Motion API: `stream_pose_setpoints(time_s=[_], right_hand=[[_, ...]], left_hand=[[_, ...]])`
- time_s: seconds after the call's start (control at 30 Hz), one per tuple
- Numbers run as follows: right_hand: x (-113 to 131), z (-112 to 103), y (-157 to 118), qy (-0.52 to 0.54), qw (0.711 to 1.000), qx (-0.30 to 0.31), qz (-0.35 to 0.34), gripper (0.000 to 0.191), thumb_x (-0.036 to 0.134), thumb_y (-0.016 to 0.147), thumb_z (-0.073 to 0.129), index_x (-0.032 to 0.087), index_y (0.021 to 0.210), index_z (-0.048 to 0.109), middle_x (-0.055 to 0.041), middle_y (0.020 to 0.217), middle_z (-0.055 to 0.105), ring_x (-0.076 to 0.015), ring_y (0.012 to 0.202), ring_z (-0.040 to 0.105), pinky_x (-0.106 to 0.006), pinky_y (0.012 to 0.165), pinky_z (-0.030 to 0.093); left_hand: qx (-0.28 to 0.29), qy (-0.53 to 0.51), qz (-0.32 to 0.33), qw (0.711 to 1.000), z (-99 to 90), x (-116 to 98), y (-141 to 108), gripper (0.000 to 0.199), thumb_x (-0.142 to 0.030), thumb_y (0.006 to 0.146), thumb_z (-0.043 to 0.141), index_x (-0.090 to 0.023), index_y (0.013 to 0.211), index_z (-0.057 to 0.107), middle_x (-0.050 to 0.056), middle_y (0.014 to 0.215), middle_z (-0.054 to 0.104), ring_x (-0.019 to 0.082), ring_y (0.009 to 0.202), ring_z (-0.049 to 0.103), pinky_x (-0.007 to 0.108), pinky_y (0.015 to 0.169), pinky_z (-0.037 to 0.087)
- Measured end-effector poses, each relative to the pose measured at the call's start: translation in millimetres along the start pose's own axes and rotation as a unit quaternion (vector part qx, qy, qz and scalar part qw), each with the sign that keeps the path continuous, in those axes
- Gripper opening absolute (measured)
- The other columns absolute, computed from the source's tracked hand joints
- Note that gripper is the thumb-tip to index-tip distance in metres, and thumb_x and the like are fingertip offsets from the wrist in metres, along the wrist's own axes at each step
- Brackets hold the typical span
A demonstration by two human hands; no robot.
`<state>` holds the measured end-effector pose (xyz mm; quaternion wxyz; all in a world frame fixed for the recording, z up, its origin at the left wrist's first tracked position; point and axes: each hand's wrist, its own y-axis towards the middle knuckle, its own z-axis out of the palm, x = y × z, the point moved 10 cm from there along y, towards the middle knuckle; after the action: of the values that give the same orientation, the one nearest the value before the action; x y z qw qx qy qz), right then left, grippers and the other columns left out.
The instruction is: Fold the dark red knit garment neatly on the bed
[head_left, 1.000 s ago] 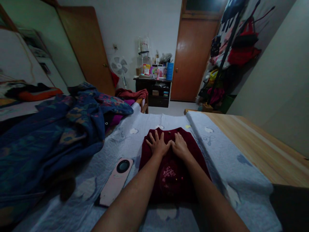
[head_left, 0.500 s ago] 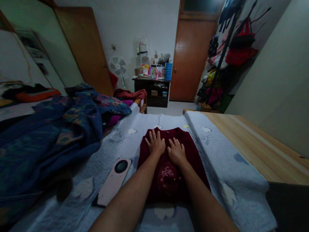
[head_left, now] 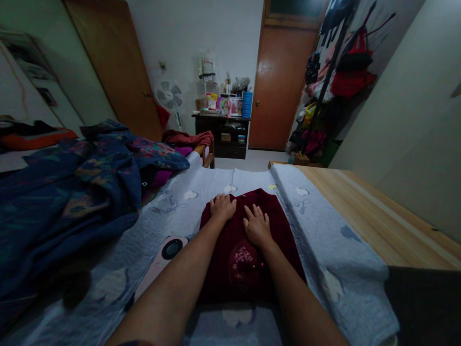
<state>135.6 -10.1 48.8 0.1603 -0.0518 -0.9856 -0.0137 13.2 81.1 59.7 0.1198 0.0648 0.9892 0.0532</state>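
A dark red garment [head_left: 266, 211], folded into a rough rectangle, lies flat in front of me, with a pink flower pattern in a round patch near its lower middle. My left hand [head_left: 222, 207] rests palm down on its upper left corner, fingers spread and reaching the far edge. Flat on the upper middle lies my right hand [head_left: 257, 226], its fingers apart. Neither hand grips the cloth. Left of the garment is a pink phone [head_left: 158, 262] with a round black camera ring, partly covered by my left forearm.
A pale blue sheet [head_left: 309, 226] with cloud shapes lies under everything. At left is a heap of blue floral clothing [head_left: 108, 173]. Bare wooden boards [head_left: 360, 197] run along the right. Farther off stand a fan [head_left: 169, 96], a dark cabinet [head_left: 223, 139] and a closed door [head_left: 279, 86].
My left hand has slid up and outward to the garment's upper left edge. My right hand stays nearly in place on the cloth. The whole view has shifted slightly.
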Motion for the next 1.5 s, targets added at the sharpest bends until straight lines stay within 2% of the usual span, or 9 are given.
stream_pose_setpoints(time_s=[0.3,0.67,0.83,1.03,1.13,1.23,1.33,1.43,1.5], right_hand=[[0.5,-1.2,0.4,0.007,1.0,0.0,0.001,0.053,0.037,0.093,0.035,0.03,0.145,0.028,-0.0066,0.156,0.019,-0.0222,0.142,0.014,-0.047,0.112,0.011],[-0.3,0.2,1.2,0.007,1.0,-0.001,0.004,0.052,0.038,0.093,0.035,0.031,0.145,0.03,-0.0064,0.156,0.019,-0.022,0.142,0.015,-0.047,0.112,0.01],[0.7,-1.6,0.7,0.009,1.0,-0.004,0.002,0.053,0.038,0.093,0.035,0.031,0.145,0.03,-0.007,0.155,0.02,-0.0228,0.142,0.015,-0.048,0.112,0.01],[0.3,-1.2,-0.1,0.005,1.0,-0.004,0.004,0.053,0.037,0.093,0.034,0.03,0.145,0.03,-0.0068,0.155,0.02,-0.0228,0.142,0.015,-0.048,0.112,0.01],[-0.4,-0.4,0.3,0.006,1.0,-0.006,0.007,0.053,0.038,0.093,0.034,0.03,0.145,0.03,-0.0068,0.155,0.02,-0.0225,0.142,0.015,-0.048,0.112,0.01],[-0.9,-0.4,0.1,0.006,1.0,-0.012,0.006,0.053,0.037,0.093,0.035,0.03,0.145,0.03,-0.0068,0.155,0.021,-0.022,0.142,0.015,-0.048,0.112,0.009],[-0.2,-1.2,-0.9,0.003,1.0,-0.015,0.0,0.053,0.037,0.093,0.034,0.028,0.145,0.03,-0.0067,0.155,0.021,-0.022,0.142,0.014,-0.047,0.112,0.009],[-0.1,-1.7,-1.8,-0.001,1.0,-0.01,0.001,0.054,0.037,0.093,0.034,0.027,0.146,0.029,-0.0071,0.155,0.02,-0.0221,0.142,0.014,-0.047,0.112,0.01],[-0.1,-2.3,-2.4,-0.001,1.0,-0.007,0.003,0.054,0.037,0.093,0.033,0.027,0.145,0.029,-0.007,0.155,0.02,-0.0219,0.143,0.014,-0.047,0.112,0.01]], left_hand=[[0.087,-0.017,-0.054,0.995,11.6,22.1,25.3,0.056,-0.058,0.087,0.027,-0.025,0.121,0.057,0.014,0.127,0.057,0.036,0.117,0.05,0.055,0.089,0.041],[0.087,-0.009,-0.065,0.994,18.7,36.6,44.2,0.046,-0.044,0.09,0.03,-0.021,0.111,0.063,0.013,0.12,0.062,0.032,0.11,0.057,0.042,0.084,0.046],[0.035,-0.002,-0.071,0.997,2.4,31.3,31.5,0.046,-0.034,0.094,0.023,-0.017,0.117,0.06,0.015,0.119,0.059,0.029,0.106,0.057,0.04,0.085,0.045],[-0.13,0.024,0.007,0.991,-42.8,2.5,-2.4,0.04,-0.021,0.092,0.031,-0.023,0.124,0.055,0.01,0.142,0.041,0.028,0.128,0.036,0.045,0.107,0.025],[-0.075,0.016,0.031,0.997,-36.3,-5.8,-17.6,0.043,-0.021,0.091,0.032,-0.024,0.129,0.051,0.009,0.146,0.037,0.03,0.133,0.031,0.05,0.107,0.024],[0.073,-0.007,0.031,0.997,-13.3,-6.7,-41.0,0.051,-0.024,0.088,0.038,-0.028,0.139,0.039,0.009,0.154,0.024,0.037,0.139,0.02,0.06,0.102,0.029],[0.184,-0.027,0.062,0.981,-0.6,-13.0,-76.5,0.055,-0.028,0.087,0.039,-0.028,0.142,0.035,0.011,0.155,0.022,0.037,0.139,0.023,0.057,0.101,0.033],[0.207,-0.032,0.068,0.975,0.3,-16.6,-107.7,0.055,-0.033,0.089,0.036,-0.026,0.143,0.033,0.013,0.153,0.026,0.033,0.14,0.023,0.055,0.104,0.03],[0.18,-0.02,0.059,0.982,-1.7,-17.0,-120.9,0.055,-0.034,0.091,0.034,-0.024,0.145,0.03,0.014,0.153,0.025,0.032,0.14,0.021,0.056,0.106,0.027]])
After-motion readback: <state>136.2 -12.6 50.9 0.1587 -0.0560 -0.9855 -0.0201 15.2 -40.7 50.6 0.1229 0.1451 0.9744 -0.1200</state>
